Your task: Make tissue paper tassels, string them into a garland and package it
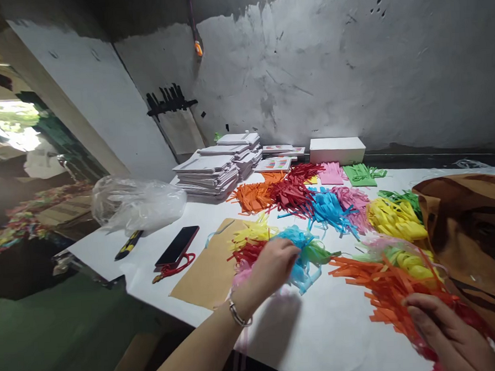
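Observation:
My left hand (272, 267), with a bracelet on the wrist, is closed above a small bunch of fringed tissue paper. Yellow, red and pink strips lie left of it, and blue fringe (304, 279) and green strips to its right. Its fingertips point away from me, so what they pinch, if anything, is hidden. At the lower right, my right hand (450, 330) pinches an orange tissue-paper fringe (385, 286) between thumb and fingers. Red fringe shows beneath that hand. Part of the bunch rests on a brown paper sheet (202, 273).
Fringe piles in orange (254, 197), dark red (292, 197), blue (331, 209) and yellow (396, 219) lie across the white table. Behind are stacked white packets (209, 173) and a white box (337, 150). A phone (178, 247), cutter (128, 245), plastic bag (138, 202) and brown cloth (468, 212) lie around.

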Available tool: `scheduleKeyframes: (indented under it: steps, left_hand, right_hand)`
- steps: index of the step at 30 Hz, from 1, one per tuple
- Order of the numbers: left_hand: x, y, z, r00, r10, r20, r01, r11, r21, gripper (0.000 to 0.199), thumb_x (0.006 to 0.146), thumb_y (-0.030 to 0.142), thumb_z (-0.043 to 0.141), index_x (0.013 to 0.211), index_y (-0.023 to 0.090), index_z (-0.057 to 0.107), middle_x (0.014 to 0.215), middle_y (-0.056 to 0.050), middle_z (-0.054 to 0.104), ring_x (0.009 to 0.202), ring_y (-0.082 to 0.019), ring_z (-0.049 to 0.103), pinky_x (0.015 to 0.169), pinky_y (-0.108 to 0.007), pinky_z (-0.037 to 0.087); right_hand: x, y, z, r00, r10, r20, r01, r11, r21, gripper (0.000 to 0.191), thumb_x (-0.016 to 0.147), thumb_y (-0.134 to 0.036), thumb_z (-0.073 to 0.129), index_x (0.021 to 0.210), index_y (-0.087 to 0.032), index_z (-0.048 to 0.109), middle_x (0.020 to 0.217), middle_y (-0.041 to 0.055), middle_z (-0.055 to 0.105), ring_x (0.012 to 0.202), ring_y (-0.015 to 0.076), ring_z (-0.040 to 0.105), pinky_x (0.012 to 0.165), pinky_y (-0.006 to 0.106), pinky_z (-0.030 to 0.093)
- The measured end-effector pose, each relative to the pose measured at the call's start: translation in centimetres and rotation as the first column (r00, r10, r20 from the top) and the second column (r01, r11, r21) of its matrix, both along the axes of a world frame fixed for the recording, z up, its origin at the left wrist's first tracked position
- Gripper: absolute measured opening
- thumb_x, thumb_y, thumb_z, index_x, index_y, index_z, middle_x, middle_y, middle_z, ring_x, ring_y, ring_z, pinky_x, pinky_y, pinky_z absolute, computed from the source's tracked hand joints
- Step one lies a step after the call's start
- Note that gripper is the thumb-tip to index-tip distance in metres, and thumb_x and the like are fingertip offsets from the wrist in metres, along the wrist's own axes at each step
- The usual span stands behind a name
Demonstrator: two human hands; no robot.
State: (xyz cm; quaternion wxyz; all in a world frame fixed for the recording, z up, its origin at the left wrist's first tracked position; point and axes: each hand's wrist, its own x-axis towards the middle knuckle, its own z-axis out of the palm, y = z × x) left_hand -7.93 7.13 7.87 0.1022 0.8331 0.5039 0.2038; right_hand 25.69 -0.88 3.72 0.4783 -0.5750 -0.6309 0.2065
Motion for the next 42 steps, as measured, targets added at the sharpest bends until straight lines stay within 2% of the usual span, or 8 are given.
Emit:
scheduleKeyframes:
  steps: [7, 12, 18, 22, 25, 32, 37, 42]
  left_hand:
    - [10.2, 5.6, -4.2, 0.992, -0.114, 0.057, 0.124, 0.966, -0.227, 0.023, 0.094, 0.023, 0.063, 0.114, 0.014, 0.064, 0.111, -0.009, 0.067, 0.093, -0.021, 0.067, 0.082, -0.038, 0.056]
    - [9.6, 8.2, -1.6, 0.937, 0.023, 0.349, 0.061, 0.972, -0.228, 0.026, 0.097, 0.035, 0.058, 0.11, 0.013, 0.065, 0.102, -0.008, 0.067, 0.087, -0.018, 0.064, 0.075, -0.033, 0.055]
    - [7.4, 1.2, 2.4, 0.693, 0.064, 0.718, 0.212, 0.934, -0.288, 0.056, 0.091, 0.062, 0.054, 0.111, 0.011, 0.068, 0.077, -0.005, 0.066, 0.045, -0.006, 0.043, 0.041, -0.019, 0.036]
    - [7.9, -4.1, 1.9, 0.314, 0.324, 0.892, 0.434, 0.786, -0.439, 0.044, 0.073, 0.053, 0.082, 0.093, 0.014, 0.075, 0.07, -0.002, 0.064, 0.044, -0.003, 0.04, 0.039, -0.016, 0.03]
    - [8.3, -5.8, 0.8, 0.224, 0.437, 0.871, 0.455, 0.744, -0.49, 0.04, 0.067, 0.046, 0.088, 0.089, 0.015, 0.076, 0.066, 0.0, 0.062, 0.044, -0.003, 0.04, 0.039, -0.014, 0.028]
    - [8.2, -6.4, -1.5, 0.334, 0.389, 0.859, 0.298, 0.821, -0.487, 0.035, 0.074, 0.048, 0.082, 0.092, 0.018, 0.079, 0.066, 0.0, 0.062, 0.047, -0.005, 0.041, 0.041, -0.017, 0.032]
    - [7.5, -6.8, -2.1, 0.628, 0.005, 0.778, 0.123, 0.987, -0.105, 0.014, 0.091, 0.027, 0.067, 0.1, 0.022, 0.077, 0.088, -0.008, 0.073, 0.08, -0.018, 0.066, 0.07, -0.027, 0.053]
    - [6.9, -7.4, -2.7, 0.852, -0.223, 0.474, 0.12, 0.964, 0.237, 0.025, 0.095, 0.015, 0.056, 0.115, 0.02, 0.069, 0.089, -0.011, 0.072, 0.079, -0.02, 0.067, 0.068, -0.028, 0.054]
  right_hand:
    - [-3.9, -0.8, -1.1, 0.967, 0.254, -0.015, -0.255, 0.962, -0.097, 0.028, 0.096, -0.046, 0.05, 0.093, -0.024, 0.067, 0.075, -0.0003, 0.068, 0.063, 0.0141, 0.064, 0.059, 0.018, 0.051]
    - [-4.0, -1.6, -1.7, 0.982, 0.16, -0.103, -0.173, 0.976, -0.135, 0.033, 0.097, -0.05, 0.047, 0.089, -0.023, 0.065, 0.072, -0.0011, 0.063, 0.062, 0.014, 0.059, 0.059, 0.02, 0.046]
    - [-5.5, -1.8, 1.3, 0.987, 0.062, -0.147, -0.068, 0.997, -0.035, 0.03, 0.096, -0.049, 0.052, 0.094, -0.023, 0.067, 0.06, -0.0027, 0.058, 0.05, 0.0135, 0.053, 0.049, 0.02, 0.043]
    - [-7.6, -2.2, 4.4, 0.983, 0.133, -0.123, -0.123, 0.988, 0.09, 0.024, 0.096, -0.042, 0.053, 0.095, -0.024, 0.069, 0.065, -0.0006, 0.065, 0.052, 0.0134, 0.058, 0.049, 0.019, 0.045]
    - [-8.6, -1.8, 5.6, 0.974, 0.214, -0.068, -0.206, 0.973, 0.106, 0.021, 0.098, -0.036, 0.051, 0.095, -0.023, 0.067, 0.071, 0.0005, 0.069, 0.057, 0.0133, 0.063, 0.053, 0.019, 0.048]
    - [-9.1, -0.9, 4.5, 0.966, 0.25, 0.064, -0.253, 0.966, 0.053, 0.021, 0.099, -0.031, 0.047, 0.09, -0.021, 0.064, 0.069, -0.0024, 0.067, 0.055, 0.0117, 0.063, 0.054, 0.019, 0.044]
    - [-9.0, -0.9, 4.4, 0.968, 0.25, -0.011, -0.25, 0.959, -0.131, 0.029, 0.096, -0.041, 0.05, 0.081, -0.021, 0.064, 0.057, -0.0028, 0.059, 0.048, 0.0129, 0.054, 0.047, 0.022, 0.037]
    - [-8.9, -0.5, 2.8, 0.888, 0.198, -0.416, -0.357, 0.865, -0.351, 0.044, 0.089, -0.06, 0.056, 0.101, -0.018, 0.061, 0.051, -0.005, 0.054, 0.049, 0.0133, 0.05, 0.049, 0.022, 0.034]
